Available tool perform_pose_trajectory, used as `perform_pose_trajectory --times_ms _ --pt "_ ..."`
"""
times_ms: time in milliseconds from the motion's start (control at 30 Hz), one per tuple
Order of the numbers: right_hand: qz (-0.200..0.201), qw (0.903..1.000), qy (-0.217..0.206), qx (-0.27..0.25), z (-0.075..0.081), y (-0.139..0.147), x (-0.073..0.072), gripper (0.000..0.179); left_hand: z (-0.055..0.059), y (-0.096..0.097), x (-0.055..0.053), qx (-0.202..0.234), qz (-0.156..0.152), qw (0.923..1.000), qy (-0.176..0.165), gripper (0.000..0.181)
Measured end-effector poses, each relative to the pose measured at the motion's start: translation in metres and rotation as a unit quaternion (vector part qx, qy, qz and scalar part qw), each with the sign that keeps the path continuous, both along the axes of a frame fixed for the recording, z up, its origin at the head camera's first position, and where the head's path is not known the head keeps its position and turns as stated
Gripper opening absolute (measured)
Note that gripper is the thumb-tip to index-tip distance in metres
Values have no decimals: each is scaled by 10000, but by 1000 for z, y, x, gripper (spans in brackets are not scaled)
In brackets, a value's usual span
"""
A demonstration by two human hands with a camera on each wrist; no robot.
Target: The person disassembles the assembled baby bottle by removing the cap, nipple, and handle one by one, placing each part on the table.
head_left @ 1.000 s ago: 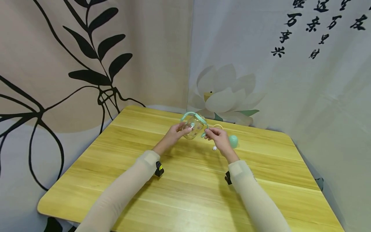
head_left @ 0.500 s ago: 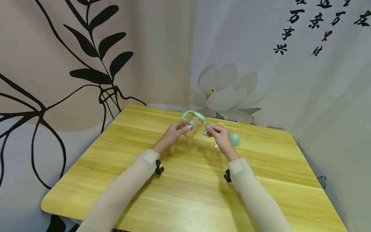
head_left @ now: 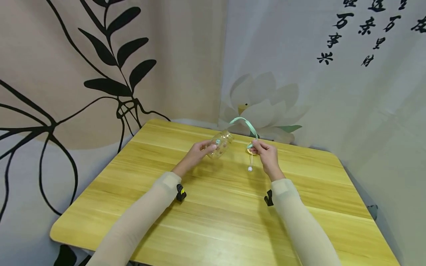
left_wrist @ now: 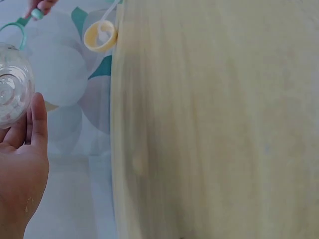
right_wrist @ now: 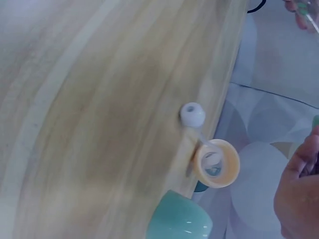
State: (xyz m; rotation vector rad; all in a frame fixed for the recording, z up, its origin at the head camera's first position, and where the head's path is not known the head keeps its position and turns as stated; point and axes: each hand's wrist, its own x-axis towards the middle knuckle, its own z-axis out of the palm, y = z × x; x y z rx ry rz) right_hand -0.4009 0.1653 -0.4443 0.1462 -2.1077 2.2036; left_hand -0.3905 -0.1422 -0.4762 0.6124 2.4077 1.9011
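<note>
My left hand (head_left: 199,152) grips a clear plastic bottle (head_left: 221,144) with small printed figures, tilted with its bare mouth up and to the right. The left wrist view shows the bottle's round base (left_wrist: 12,94) beside the left fingers. Held up to the right, apart from the bottle, is a mint-green bottle handle (head_left: 249,125), a curved band with side grips. My right hand (head_left: 267,155) pinches it by one end. Below that hand lies a yellow ring-shaped lid (right_wrist: 230,167) with a straw ending in a white ball (right_wrist: 193,115).
A mint-green domed cap (right_wrist: 179,219) stands on the wooden table (head_left: 206,218) near the yellow lid; the right hand hides it in the head view. Printed curtains (head_left: 186,66) hang close behind the table's far edge.
The mint-green handle has come off the bottle's neck and moved right and up with my right hand. My left hand keeps the bottle in nearly the same place.
</note>
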Motion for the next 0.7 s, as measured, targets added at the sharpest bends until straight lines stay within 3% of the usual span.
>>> perform_pose_trajectory --times_ms 233,400,533,700 --pt "-183 9993 -148 274 -5 -5 -4 40 3 -4 0 -39 71 9999 77 49" --pt "-160 9939 -321 1047 -8 -15 -10 42 2 -8 0 70 100 9999 108 44" --pt "-94 9816 -300 1886 -15 -23 -14 40 0 -10 0 146 104 9998 126 43" --pt "-45 9563 -418 2892 -23 -31 -18 39 0 -12 1 223 122 9996 117 43"
